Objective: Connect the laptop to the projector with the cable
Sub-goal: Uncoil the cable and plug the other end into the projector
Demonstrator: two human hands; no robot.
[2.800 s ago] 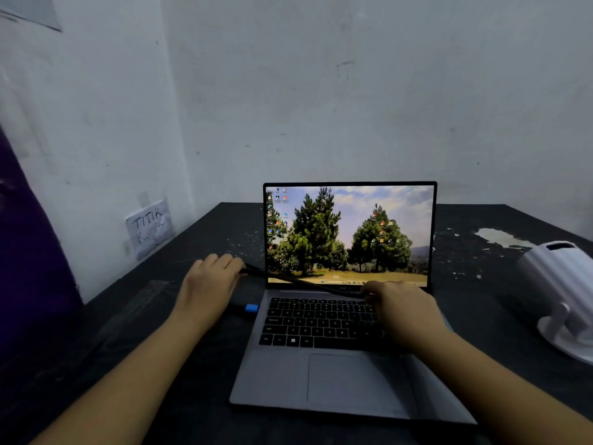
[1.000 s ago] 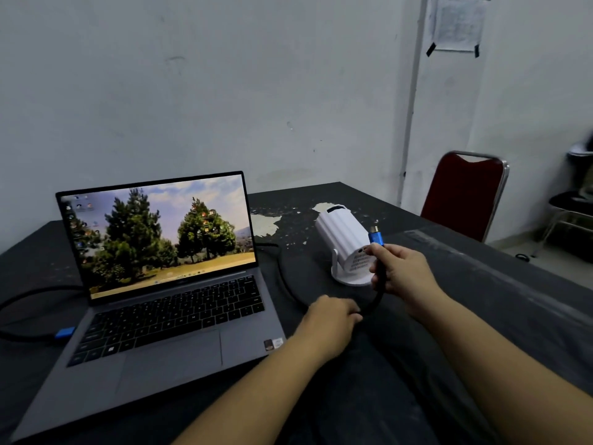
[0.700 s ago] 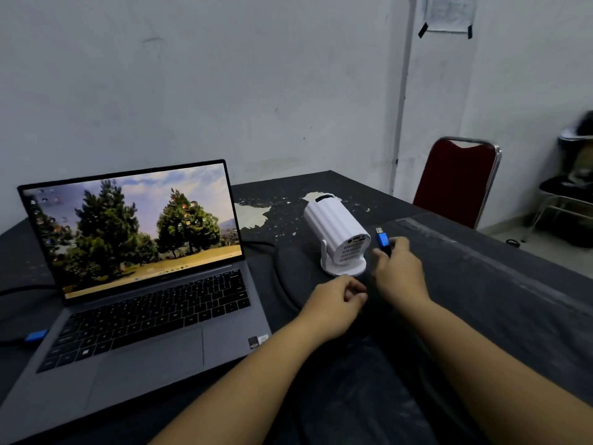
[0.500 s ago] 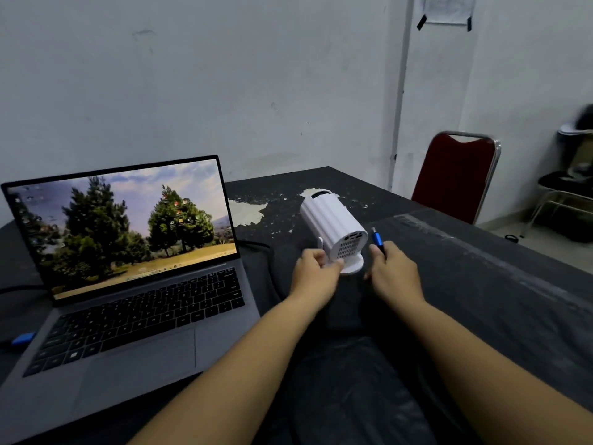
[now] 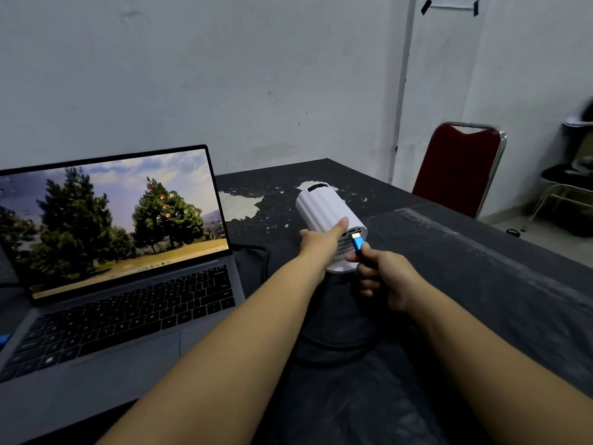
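A small white cylindrical projector (image 5: 322, 207) stands on the black table (image 5: 481, 284), its rear panel facing me. My left hand (image 5: 321, 244) grips its left side, thumb on top. My right hand (image 5: 385, 277) pinches the blue plug of the black cable (image 5: 358, 244), with the metal tip right at the ports on the rear panel. I cannot tell whether the tip is inside a port. The open grey laptop (image 5: 122, 300) sits at the left, screen showing trees. The cable's other blue plug (image 5: 4, 338) is at the laptop's left edge.
A red chair (image 5: 459, 171) with a metal frame stands past the table's far right corner. The black cable runs behind the laptop and loops on the table below the projector. Grey walls close the back. More chairs stand at the far right.
My left hand has closed around the projector's side. My right hand has turned the blue plug and brought it up against the projector's rear ports. The camera moved closer.
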